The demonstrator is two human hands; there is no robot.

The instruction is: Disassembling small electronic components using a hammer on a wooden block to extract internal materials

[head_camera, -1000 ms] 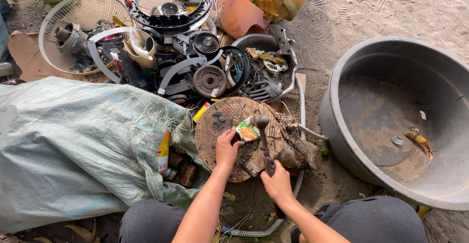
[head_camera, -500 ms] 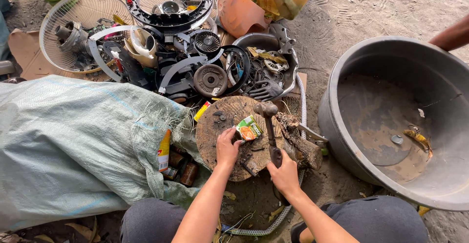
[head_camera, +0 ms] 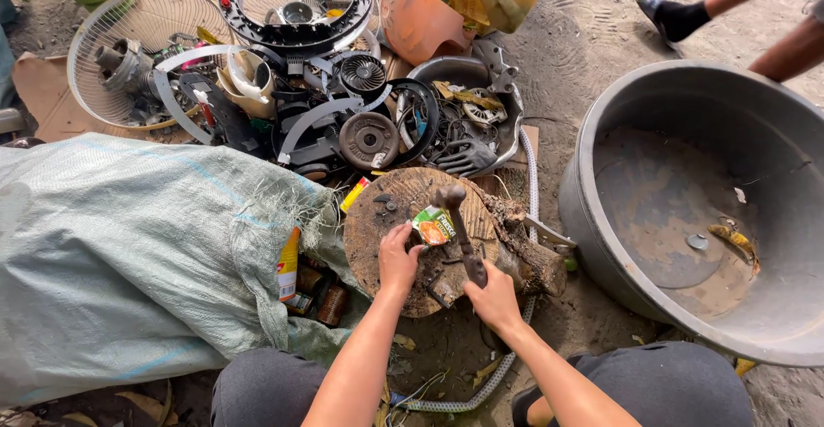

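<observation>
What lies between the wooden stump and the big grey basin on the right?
In the head view, between the wooden stump and the grey basin lie the stump's rough bark edge, a stretch of corrugated hose and bare sandy ground.

- The left hand covers part of the small green and orange can on the wooden block.
- The right hand hides the hammer handle's lower end.
- The grey basin runs off the right edge.
- The woven sack hides most of the cans at its mouth.
- A passer-by's legs are cut off at the top right.
</observation>
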